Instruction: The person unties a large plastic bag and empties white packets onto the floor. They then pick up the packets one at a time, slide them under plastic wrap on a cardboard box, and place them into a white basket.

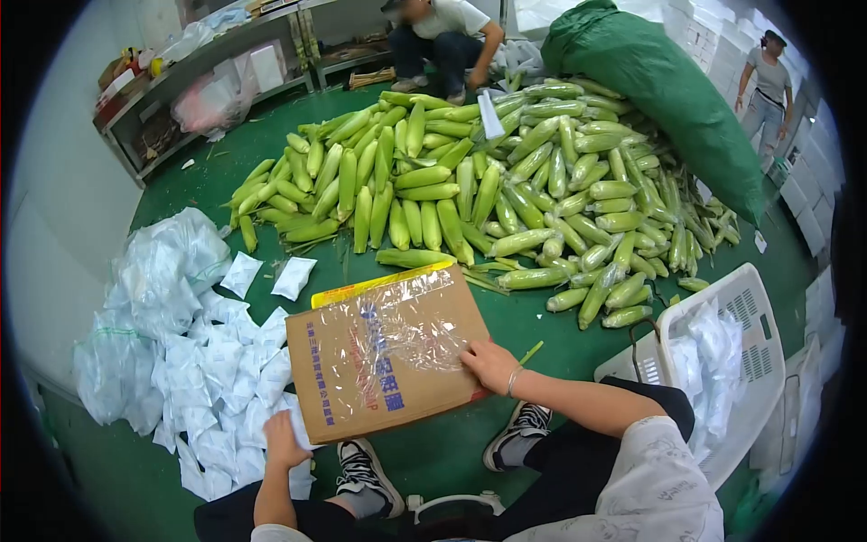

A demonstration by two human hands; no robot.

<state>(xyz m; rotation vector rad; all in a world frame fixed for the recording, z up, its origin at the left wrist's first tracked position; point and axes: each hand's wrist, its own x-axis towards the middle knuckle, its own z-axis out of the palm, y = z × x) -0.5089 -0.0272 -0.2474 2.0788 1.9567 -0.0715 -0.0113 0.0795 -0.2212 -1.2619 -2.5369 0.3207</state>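
A cardboard box [388, 352] with blue and red print and shiny clear film over its top sits tilted in front of me. My right hand [492, 366] is at its right side, fingers curled onto the film-covered edge. On the other side, my left hand [283, 440] is closed around the edge of a white packet [296, 417] close to the box's lower left corner; its fingertips are partly hidden. A large heap of similar white packets [212, 379] lies on the floor left of the box. Under the box's far edge shows a yellow strip [339, 294].
Beyond the box lies a big pile of corn, husked-green ears [361, 172] left and film-wrapped ears [578, 199] right. A green sack [650, 90] leans over it. A white basket [750, 334] with clear bags stands at right. One person [447, 41] squats behind; another [768, 90] stands far right.
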